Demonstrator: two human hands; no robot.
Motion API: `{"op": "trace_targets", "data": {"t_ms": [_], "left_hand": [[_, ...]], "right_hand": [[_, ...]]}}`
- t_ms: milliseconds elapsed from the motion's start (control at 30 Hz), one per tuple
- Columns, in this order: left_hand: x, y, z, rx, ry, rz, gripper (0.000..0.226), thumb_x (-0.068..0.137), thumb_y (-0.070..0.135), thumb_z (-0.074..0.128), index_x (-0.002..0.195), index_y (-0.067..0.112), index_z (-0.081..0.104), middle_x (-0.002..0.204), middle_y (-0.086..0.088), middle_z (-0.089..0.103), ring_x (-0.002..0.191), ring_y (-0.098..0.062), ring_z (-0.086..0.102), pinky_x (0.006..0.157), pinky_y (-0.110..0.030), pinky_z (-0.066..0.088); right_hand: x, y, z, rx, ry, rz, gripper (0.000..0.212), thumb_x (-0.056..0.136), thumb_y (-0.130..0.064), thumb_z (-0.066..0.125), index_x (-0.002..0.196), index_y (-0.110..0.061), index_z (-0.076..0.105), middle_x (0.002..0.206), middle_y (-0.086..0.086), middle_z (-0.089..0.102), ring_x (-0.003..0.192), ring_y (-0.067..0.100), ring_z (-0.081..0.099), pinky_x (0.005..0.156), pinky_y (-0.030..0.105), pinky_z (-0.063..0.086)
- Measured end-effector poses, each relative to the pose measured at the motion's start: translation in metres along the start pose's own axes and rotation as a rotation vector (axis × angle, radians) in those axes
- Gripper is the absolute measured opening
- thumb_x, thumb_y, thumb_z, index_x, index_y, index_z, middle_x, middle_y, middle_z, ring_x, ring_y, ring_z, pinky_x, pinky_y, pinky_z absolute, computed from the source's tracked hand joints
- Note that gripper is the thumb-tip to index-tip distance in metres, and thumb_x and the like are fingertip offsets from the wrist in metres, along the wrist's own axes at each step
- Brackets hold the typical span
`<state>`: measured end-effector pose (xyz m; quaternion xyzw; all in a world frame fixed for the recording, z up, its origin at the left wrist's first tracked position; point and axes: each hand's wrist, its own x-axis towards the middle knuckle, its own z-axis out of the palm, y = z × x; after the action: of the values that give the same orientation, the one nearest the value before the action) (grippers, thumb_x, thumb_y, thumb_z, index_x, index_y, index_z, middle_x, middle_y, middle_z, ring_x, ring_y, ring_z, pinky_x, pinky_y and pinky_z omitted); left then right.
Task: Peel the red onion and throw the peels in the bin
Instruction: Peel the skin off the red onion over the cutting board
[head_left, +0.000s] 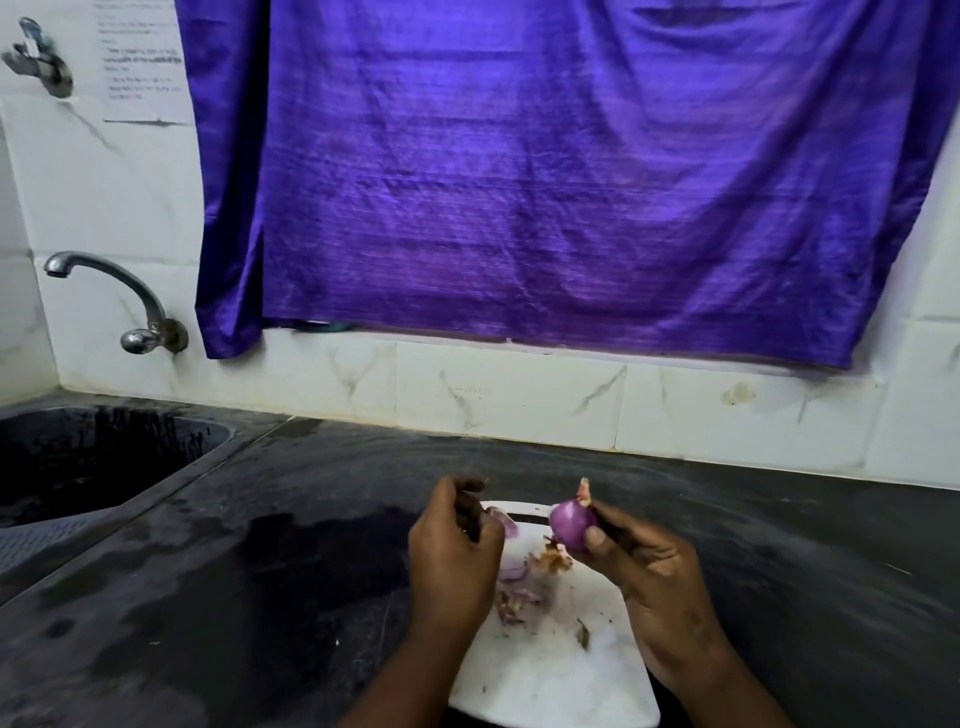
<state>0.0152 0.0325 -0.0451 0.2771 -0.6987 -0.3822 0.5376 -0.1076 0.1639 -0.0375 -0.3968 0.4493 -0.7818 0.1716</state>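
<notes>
My right hand (649, 566) holds a small red onion (571, 522) by its fingertips, above the far end of a white cutting board (550, 670). The onion looks smooth and purple, with a dry tip sticking up. My left hand (457, 551) is closed on a purple piece of peel (508, 524) just left of the onion. Loose peels (519, 592) lie scattered on the board between my hands. No bin is in view.
The board rests on a dark, wet stone counter (260, 571). A black sink (93, 457) sits at the left with a metal tap (119, 296) above it. White tiles and a purple curtain (545, 182) cover the wall behind.
</notes>
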Motion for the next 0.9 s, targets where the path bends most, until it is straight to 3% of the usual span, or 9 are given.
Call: {"op": "trace_targets", "data": {"t_ms": [100,167,267,400,567,667,767,900], "left_hand": [[-0.001,-0.004,0.0,0.003,-0.074,-0.016,0.038,0.087,0.003,0.07,0.111,0.032,0.065,0.077,0.006,0.071,0.073,-0.007,0.069,0.064,-0.031,0.06],[-0.007,-0.004,0.003,0.04,-0.155,0.018,0.038,0.089,0.011,0.069,0.115,0.037,0.064,0.082,0.01,0.072,0.076,-0.004,0.07,0.065,-0.033,0.061],[-0.008,-0.006,0.005,0.095,-0.209,0.014,0.039,0.09,0.011,0.063,0.115,0.041,0.062,0.089,0.015,0.076,0.079,0.0,0.071,0.067,-0.039,0.062],[-0.005,-0.01,0.005,0.178,-0.182,0.037,0.033,0.087,0.007,0.059,0.102,0.034,0.068,0.085,0.015,0.076,0.077,-0.002,0.071,0.067,-0.04,0.061],[-0.008,-0.006,0.007,0.175,-0.213,0.135,0.02,0.102,0.026,0.054,0.103,0.035,0.072,0.089,0.018,0.074,0.087,0.002,0.067,0.07,-0.028,0.056],[-0.009,-0.003,0.007,0.003,-0.252,0.134,0.017,0.103,0.034,0.059,0.116,0.036,0.07,0.101,0.017,0.075,0.096,-0.001,0.07,0.07,-0.027,0.06],[-0.011,0.004,0.007,-0.2,-0.306,0.041,0.028,0.097,0.021,0.07,0.122,0.032,0.068,0.104,0.009,0.076,0.096,-0.007,0.072,0.064,-0.02,0.059],[-0.013,0.005,0.009,-0.314,-0.338,0.012,0.035,0.094,0.011,0.073,0.12,0.034,0.068,0.1,0.003,0.074,0.095,-0.014,0.071,0.074,-0.024,0.06]], "right_hand": [[0.0,0.002,0.004,0.051,-0.051,0.092,0.058,0.056,-0.042,0.094,0.106,-0.017,0.08,0.112,0.016,0.077,0.1,0.032,0.076,0.081,0.034,0.063],[0.0,0.003,0.006,0.063,-0.059,0.141,0.065,0.05,-0.048,0.095,0.106,-0.018,0.08,0.113,0.015,0.077,0.1,0.031,0.076,0.08,0.032,0.063],[0.003,0.003,0.001,0.131,-0.006,0.196,0.057,0.063,-0.034,0.091,0.112,-0.01,0.075,0.116,0.019,0.075,0.101,0.033,0.075,0.081,0.033,0.063],[0.003,0.004,0.001,0.195,0.029,0.25,0.038,0.083,-0.007,0.067,0.12,-0.001,0.063,0.118,0.023,0.073,0.098,0.032,0.075,0.086,0.036,0.063],[0.003,0.004,0.001,0.146,0.009,0.247,0.046,0.087,-0.01,0.065,0.132,-0.016,0.057,0.12,0.019,0.073,0.105,0.037,0.073,0.091,0.042,0.061],[0.001,0.004,0.001,0.102,-0.029,0.258,0.041,0.093,-0.008,0.061,0.132,-0.019,0.058,0.118,0.019,0.074,0.112,0.039,0.069,0.094,0.042,0.059],[-0.001,0.003,0.003,0.054,-0.044,0.275,0.035,0.096,-0.004,0.058,0.128,-0.017,0.064,0.116,0.017,0.075,0.113,0.037,0.07,0.096,0.044,0.058],[-0.003,0.0,0.007,-0.033,-0.037,0.227,0.035,0.09,-0.007,0.067,0.124,-0.017,0.068,0.116,0.009,0.075,0.109,0.03,0.072,0.094,0.04,0.06]]}}
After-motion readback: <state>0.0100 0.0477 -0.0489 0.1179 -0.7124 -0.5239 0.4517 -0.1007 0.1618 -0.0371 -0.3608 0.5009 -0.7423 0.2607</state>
